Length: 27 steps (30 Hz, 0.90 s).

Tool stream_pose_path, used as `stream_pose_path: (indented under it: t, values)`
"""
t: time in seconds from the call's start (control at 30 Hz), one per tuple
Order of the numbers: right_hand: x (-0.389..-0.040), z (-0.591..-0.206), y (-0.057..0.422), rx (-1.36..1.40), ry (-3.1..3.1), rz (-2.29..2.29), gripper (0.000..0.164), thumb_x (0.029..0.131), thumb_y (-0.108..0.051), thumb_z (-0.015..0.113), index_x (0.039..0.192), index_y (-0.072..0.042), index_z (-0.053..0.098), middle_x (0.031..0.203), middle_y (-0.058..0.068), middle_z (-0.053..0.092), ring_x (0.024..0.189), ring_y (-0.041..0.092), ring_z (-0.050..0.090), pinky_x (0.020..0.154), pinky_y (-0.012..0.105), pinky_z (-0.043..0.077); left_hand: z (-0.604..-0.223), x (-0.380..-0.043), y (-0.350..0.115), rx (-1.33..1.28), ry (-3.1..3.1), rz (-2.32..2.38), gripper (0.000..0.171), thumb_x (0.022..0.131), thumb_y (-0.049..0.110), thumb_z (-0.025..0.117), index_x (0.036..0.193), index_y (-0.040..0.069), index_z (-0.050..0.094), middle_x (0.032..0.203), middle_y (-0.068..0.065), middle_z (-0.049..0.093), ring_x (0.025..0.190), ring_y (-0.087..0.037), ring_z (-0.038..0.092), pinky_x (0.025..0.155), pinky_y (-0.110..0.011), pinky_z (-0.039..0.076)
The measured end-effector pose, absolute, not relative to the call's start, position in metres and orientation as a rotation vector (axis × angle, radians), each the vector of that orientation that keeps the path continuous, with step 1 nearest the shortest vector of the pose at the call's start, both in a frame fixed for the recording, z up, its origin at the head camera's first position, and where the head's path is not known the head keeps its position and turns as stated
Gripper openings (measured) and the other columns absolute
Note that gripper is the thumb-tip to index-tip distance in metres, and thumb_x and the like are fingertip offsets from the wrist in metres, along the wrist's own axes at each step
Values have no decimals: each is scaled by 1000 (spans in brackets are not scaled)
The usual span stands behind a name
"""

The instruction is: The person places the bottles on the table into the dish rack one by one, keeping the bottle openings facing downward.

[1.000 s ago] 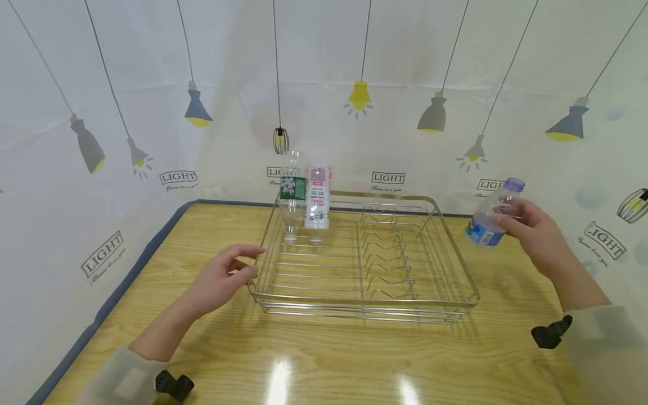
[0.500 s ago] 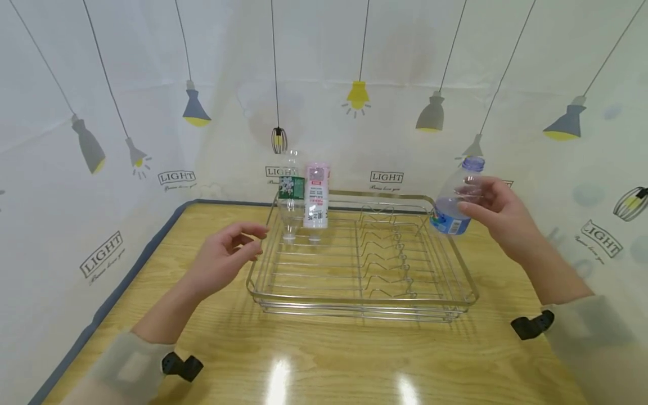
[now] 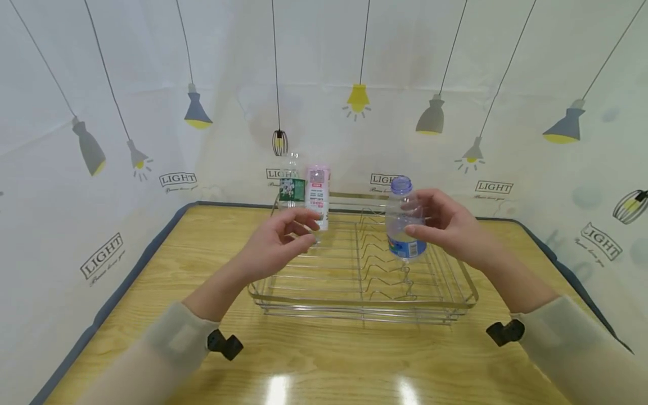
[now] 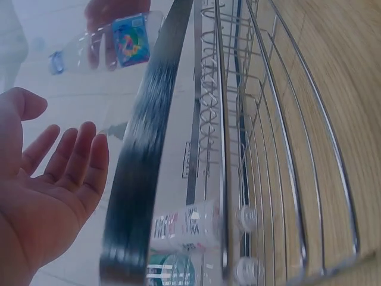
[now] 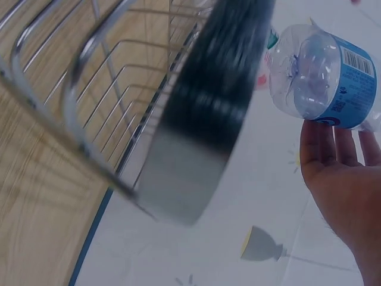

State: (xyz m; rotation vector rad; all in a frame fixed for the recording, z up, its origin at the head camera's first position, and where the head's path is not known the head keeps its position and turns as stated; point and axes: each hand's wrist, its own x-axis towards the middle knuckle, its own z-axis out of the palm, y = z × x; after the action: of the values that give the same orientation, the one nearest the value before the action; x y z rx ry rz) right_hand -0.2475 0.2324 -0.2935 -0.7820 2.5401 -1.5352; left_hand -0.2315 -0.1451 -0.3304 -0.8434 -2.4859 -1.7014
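Observation:
My right hand (image 3: 448,225) holds a clear plastic bottle (image 3: 404,216) with a blue label and a purple neck, upright above the right half of a wire dish rack (image 3: 364,304). In the right wrist view the bottle's base (image 5: 292,77) shows beside the rack's rim, with fingers around the label. Over the rack's left half hovers my left hand (image 3: 275,244), fingers loosely bent and nothing in them. Behind it, a clear bottle with a green label (image 3: 292,189) and a white-and-pink bottle (image 3: 318,191) stand in the rack's back left; the left hand hides their lower parts.
The rack stands on a wooden table (image 3: 324,360). A row of bent wire dividers (image 3: 377,264) runs front to back inside it. A white curtain (image 3: 324,50) printed with lamps surrounds the table's back and sides.
My right hand has carried the blue-label bottle leftward, from beyond the rack's right side to above the rack. My left hand has moved right, from the rack's left edge to over its inside.

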Motion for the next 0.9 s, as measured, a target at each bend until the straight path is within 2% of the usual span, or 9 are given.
stream_pose_path:
  t: [0.17, 0.4, 0.63, 0.9]
  values:
    - [-243, -295, 216, -843, 2584, -1423, 57, 104, -13, 76, 156, -10, 52, 134, 15, 65, 116, 26, 67, 91, 28, 62, -332, -239, -125, -913, -2485, -1753, 45, 105, 18, 71, 149, 16, 61, 133, -10, 68, 116, -25, 71, 94, -40, 65]
    - [-245, -299, 201, -960, 2620, -1347, 57, 98, -12, 82, 149, -6, 55, 134, 11, 66, 119, 28, 65, 100, 23, 56, -331, -245, -108, -948, -2471, -1789, 54, 102, 22, 77, 153, 18, 58, 135, -9, 66, 120, -25, 70, 101, -42, 64]
    - [-242, -304, 192, -1010, 2628, -1264, 54, 96, -19, 87, 145, -17, 63, 132, 6, 70, 118, 25, 67, 98, 30, 60, -326, -244, -102, -992, -2456, -1916, 66, 97, 15, 83, 156, 16, 54, 139, -11, 62, 122, -29, 71, 99, -41, 66]
    - [-242, -307, 186, -1000, 2678, -1223, 58, 93, -20, 90, 144, -15, 61, 133, 5, 71, 117, 22, 68, 99, 30, 60, -328, -243, -101, -1018, -2487, -1886, 55, 97, 13, 85, 147, 22, 63, 126, -14, 67, 115, -34, 72, 92, -41, 67]
